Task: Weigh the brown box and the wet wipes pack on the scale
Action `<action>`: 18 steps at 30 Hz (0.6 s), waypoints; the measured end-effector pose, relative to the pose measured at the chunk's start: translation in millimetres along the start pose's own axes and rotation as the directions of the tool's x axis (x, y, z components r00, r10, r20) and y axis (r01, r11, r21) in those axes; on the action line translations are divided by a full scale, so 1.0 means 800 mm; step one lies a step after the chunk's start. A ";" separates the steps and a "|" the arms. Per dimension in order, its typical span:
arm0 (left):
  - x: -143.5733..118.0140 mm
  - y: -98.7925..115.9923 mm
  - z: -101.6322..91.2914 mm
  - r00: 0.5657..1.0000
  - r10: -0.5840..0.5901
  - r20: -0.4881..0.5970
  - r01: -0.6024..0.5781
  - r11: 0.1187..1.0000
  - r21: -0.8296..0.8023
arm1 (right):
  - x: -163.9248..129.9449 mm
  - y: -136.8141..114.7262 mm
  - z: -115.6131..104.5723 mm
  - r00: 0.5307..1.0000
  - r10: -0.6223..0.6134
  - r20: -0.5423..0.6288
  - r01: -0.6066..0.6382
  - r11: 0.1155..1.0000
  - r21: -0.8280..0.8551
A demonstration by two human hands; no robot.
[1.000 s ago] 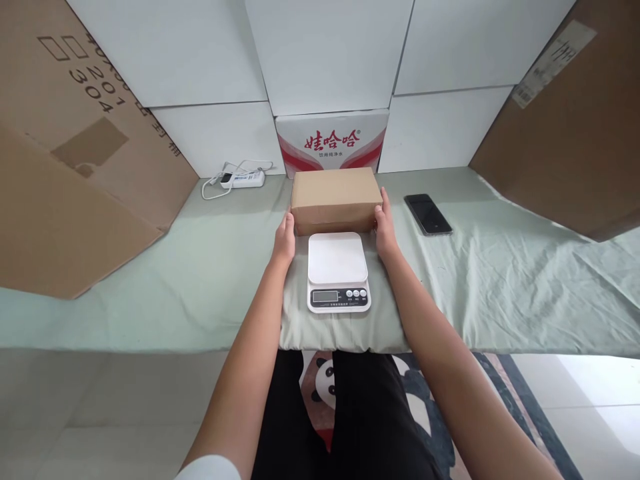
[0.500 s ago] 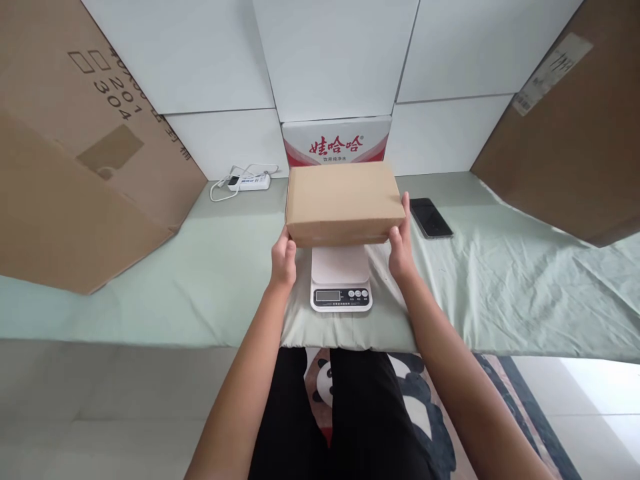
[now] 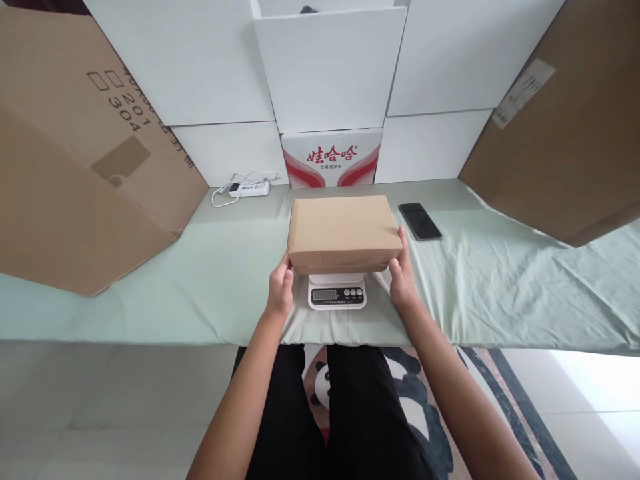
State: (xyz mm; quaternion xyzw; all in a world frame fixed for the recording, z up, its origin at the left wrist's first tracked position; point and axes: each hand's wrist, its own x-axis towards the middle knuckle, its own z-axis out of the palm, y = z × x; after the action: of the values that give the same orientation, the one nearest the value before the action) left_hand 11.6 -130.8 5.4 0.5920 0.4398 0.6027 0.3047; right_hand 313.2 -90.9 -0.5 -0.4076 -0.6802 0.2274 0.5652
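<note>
1. Pale green cloth (image 3: 200,267) covers a low surface; white panels (image 3: 200,67) form the far wall, and the near floor is tiled.
2. Small brown box (image 3: 344,230) sits flat over the white scale (image 3: 337,293), hiding its platform. Only the scale's near edge shows, with display and buttons.
3. Left hand (image 3: 280,288) is at the box's near left corner, fingers against its side. Right hand (image 3: 403,277) is on the near right corner, thumb up along the edge. Hands are apart, pressed on the box from both sides.
4. Whether the box's weight rests fully on the scale cannot be told.
5. Dark phone (image 3: 420,221) lies on the cloth just right of the box, not touching it.
6. White power strip (image 3: 249,188) with cord lies far left, by the wall.
7. Red-and-white carton (image 3: 331,159) stands behind the box, against the wall.
8. Large cardboard boxes lean in on the left (image 3: 75,167) and on the right (image 3: 560,147).
9. Panda-print rug (image 3: 327,383) shows near, between the person's legs.
</note>
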 end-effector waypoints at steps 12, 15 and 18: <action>-0.004 -0.003 -0.003 0.998 -0.014 -0.069 0.012 1.000 -0.028 | 0.003 -0.011 -0.004 1.000 -0.002 -0.025 0.003 1.000 0.031; 0.001 0.001 -0.005 0.998 -0.020 -0.058 0.016 0.998 -0.056 | 0.008 -0.018 -0.004 1.000 -0.013 0.021 0.012 0.999 0.049; 0.027 0.008 -0.011 0.997 0.037 -0.071 -0.043 0.996 -0.079 | 0.028 -0.031 -0.002 0.999 -0.038 0.025 0.036 0.996 0.078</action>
State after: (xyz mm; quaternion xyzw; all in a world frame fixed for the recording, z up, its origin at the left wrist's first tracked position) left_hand 1.8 -115.8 21.5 0.5664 0.4136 0.6462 0.3008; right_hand 307.1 -86.8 31.9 -0.3697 -0.6858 0.2484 0.5755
